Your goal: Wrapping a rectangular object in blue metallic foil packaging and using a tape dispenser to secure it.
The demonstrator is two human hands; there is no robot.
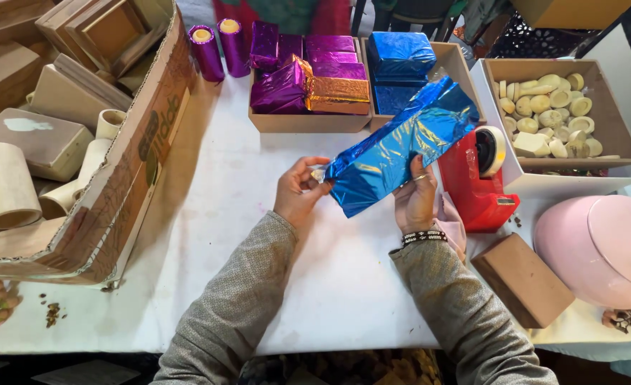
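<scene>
Holding a blue foil-wrapped box (pixel 394 153) aloft over bare white tabletop (pixel 315 264), left hand (pixel 297 192) pinching its near end, right hand (pixel 415 199) gripping underneath. Shiny, creased, tilted up-right. Hemmed by cardboard crate (pixel 126 192) left, red tape dispenser (pixel 476 182) right, tray of purple parcels (pixel 308 78) beyond.

A red tape dispenser (pixel 476 182), a pink lidded pot (pixel 600 249) and 2 purple foil cylinders (pixel 219 48) sit about.

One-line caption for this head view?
Both hands, left and right, hold a blue-foil-wrapped block above the white table.
</scene>
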